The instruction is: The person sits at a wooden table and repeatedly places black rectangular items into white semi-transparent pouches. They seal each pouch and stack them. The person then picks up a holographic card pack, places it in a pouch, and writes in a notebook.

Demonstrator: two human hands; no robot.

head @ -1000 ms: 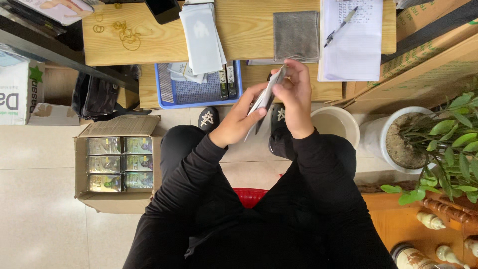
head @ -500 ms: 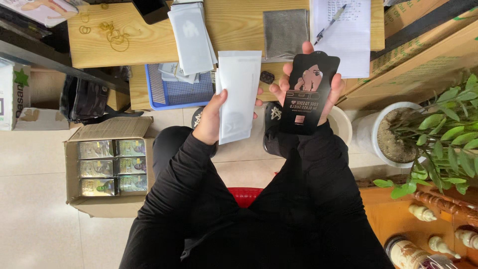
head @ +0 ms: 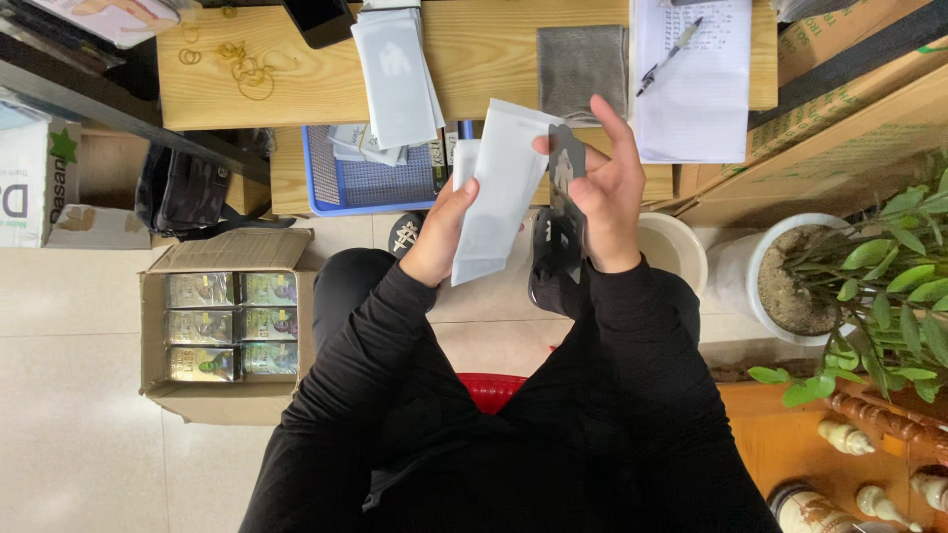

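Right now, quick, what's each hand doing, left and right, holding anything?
Left hand: closed on the white pouch, gripping its edge.
Right hand: closed on the black card, held edge-on beside the pouch.

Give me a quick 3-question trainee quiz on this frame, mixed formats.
1. True or false: the left hand holds a white pouch.
2. The right hand holds which? A) a pen B) a black card C) a rubber band
3. Fill in: the open cardboard box of packets sits on the ____, on the person's left.

Key
1. True: its grip is on the pouch's lower edge.
2. B: the black card is seen nearly edge-on; the pen lies on paper on the wooden table.
3. floor
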